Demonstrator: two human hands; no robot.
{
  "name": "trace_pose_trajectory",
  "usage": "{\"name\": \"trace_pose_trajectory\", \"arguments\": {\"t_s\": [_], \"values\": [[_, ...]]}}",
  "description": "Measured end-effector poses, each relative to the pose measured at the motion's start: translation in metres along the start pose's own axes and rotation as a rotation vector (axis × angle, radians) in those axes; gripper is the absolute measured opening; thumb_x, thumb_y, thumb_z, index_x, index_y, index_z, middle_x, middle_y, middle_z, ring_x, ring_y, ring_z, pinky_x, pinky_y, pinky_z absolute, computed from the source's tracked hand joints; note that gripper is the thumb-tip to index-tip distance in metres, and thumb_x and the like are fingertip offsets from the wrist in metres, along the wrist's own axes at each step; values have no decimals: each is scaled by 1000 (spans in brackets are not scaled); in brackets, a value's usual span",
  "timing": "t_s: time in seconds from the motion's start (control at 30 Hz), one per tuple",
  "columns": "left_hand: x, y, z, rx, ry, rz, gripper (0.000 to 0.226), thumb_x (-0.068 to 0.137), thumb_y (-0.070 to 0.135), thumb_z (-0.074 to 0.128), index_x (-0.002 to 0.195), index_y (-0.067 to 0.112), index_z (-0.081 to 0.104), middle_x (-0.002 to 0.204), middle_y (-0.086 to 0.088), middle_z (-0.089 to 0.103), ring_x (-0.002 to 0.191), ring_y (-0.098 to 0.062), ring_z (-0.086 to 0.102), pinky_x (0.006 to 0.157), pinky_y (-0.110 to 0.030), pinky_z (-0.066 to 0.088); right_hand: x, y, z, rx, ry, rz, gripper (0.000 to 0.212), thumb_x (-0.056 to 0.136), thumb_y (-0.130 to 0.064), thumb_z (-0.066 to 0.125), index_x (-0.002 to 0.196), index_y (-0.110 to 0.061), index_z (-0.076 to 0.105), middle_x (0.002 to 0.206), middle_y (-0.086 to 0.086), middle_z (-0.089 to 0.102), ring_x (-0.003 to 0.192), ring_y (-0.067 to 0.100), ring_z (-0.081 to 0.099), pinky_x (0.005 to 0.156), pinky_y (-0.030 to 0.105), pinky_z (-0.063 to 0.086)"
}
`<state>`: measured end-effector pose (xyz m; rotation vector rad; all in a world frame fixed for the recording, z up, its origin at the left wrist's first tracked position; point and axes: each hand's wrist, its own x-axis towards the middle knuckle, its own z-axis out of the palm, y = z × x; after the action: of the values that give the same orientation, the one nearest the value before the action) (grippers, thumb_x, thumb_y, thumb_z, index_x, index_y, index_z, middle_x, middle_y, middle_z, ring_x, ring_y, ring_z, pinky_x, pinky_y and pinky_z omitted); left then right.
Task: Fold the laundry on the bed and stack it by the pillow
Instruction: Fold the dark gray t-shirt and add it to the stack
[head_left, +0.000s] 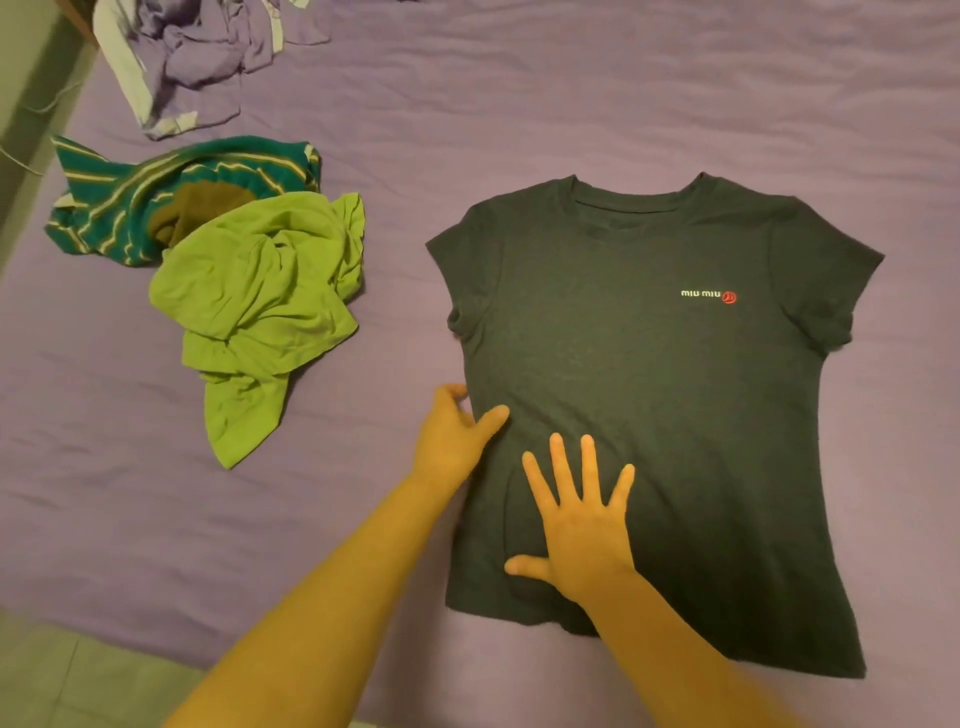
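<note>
Right hand (579, 525): flat and spread wide, fingers straight, pressing the lower body of the dark T-shirt (654, 395), holding nothing.
Left hand (457, 426): at the T-shirt's left side seam, thumb on top of the cloth and fingers seemingly tucked at the edge; looks like a pinch on the seam, though the fingertips are partly hidden.
T-shirt: laid out face up on the purple bed sheet (623, 104), collar pointing away from the person, hem nearest them.
Long axis: runs from hem to collar, straight ahead of both hands.
Key relation: the left hand sits on the T-shirt's left edge, so that side is likely to fold inward across the body, towards the right hand.
Writing: small chest print, reading mirrored, apparently "miu miu", with a red round mark.
Other laundry: a crumpled green garment (260, 306) well left of the T-shirt, a striped one (119, 208) beyond it.
</note>
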<state>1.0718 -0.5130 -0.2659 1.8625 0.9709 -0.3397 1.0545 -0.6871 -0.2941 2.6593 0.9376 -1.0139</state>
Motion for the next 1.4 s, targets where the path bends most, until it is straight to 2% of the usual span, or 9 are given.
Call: {"name": "trace_pose_trajectory", "arguments": {"t_s": [0.17, 0.4, 0.57, 0.73, 0.97, 1.07, 1.2, 1.3, 1.4], "values": [[-62, -51, 17, 111, -57, -113, 29, 90, 27, 63, 113, 10, 54, 108, -6, 64, 88, -17, 57, 74, -29, 46, -14, 9, -12, -7, 96, -53, 95, 86, -70, 36, 144, -28, -27, 143, 11, -42, 131, 41, -38, 105, 69, -8], [-97, -70, 17, 367, 185, -134, 32, 97, 40, 46, 88, 9, 48, 91, -15, 64, 84, -34, 58, 64, -38, 42, -41, 46, -8, -117, -8, -185, 95, 86, -67, 42, 145, -30, -22, 154, 9, -29, 138, 37, -29, 109, 66, -2], [-103, -52, 32, 843, 252, -53, 31, 98, 29, 44, 124, 13, 45, 120, -11, 54, 104, -30, 52, 80, -39, 44, -54, 80, 0, -153, 15, -252, 91, 88, -65, 42, 147, -30, -18, 154, 7, -28, 138, 36, -29, 111, 64, -3], [-107, -4, 102, 959, 0, 403, 59, 99, 32, 39, 151, 21, 14, 159, -10, 6, 145, -30, 8, 117, -47, 11, -62, 135, 8, -83, 97, -102, 87, 89, -66, 35, 141, -31, -24, 151, 10, -29, 137, 37, -28, 113, 58, -5], [-106, 45, 191, 1103, -320, 522, 81, 94, 50, 47, 151, 28, -6, 157, -10, -21, 143, -34, -22, 113, -62, -5, -110, 199, 27, -56, 105, -107, 101, 48, -74, 73, 130, -18, 56, 137, 16, 51, 126, 41, 46, 93, 65, 38], [-95, 61, 200, 1148, -319, 535, 83, 93, 51, 47, 151, 29, -9, 156, -9, -23, 142, -35, -22, 112, -62, -6, -102, 205, 21, -26, 157, -57, 83, 60, -67, 72, 127, -20, 60, 135, 14, 54, 125, 41, 48, 92, 65, 39], [-66, 82, 202, 1185, -275, 575, 79, 95, 54, 39, 149, 29, -14, 157, -6, -22, 142, -33, -23, 111, -59, -10, -69, 227, -5, -11, 268, -8, 62, 85, -57, 36, 131, -21, 55, 139, 13, 50, 129, 40, 43, 97, 64, 36], [-41, 98, 207, 1173, -227, 621, 73, 98, 56, 25, 146, 26, -20, 156, -6, -23, 142, -30, -24, 112, -55, -13, -33, 251, -28, -52, 337, 2, 61, 77, -50, 69, 130, -22, 57, 137, 13, 52, 129, 41, 42, 97, 65, 37], [-16, 115, 216, 1164, -189, 671, 72, 97, 58, 19, 142, 23, -24, 152, -4, -29, 139, -29, -29, 111, -54, -16, -5, 273, -57, -123, 323, 44, 61, 81, -47, 68, 136, -26, 49, 143, 10, 45, 136, 39, 33, 103, 64, 28]]}}
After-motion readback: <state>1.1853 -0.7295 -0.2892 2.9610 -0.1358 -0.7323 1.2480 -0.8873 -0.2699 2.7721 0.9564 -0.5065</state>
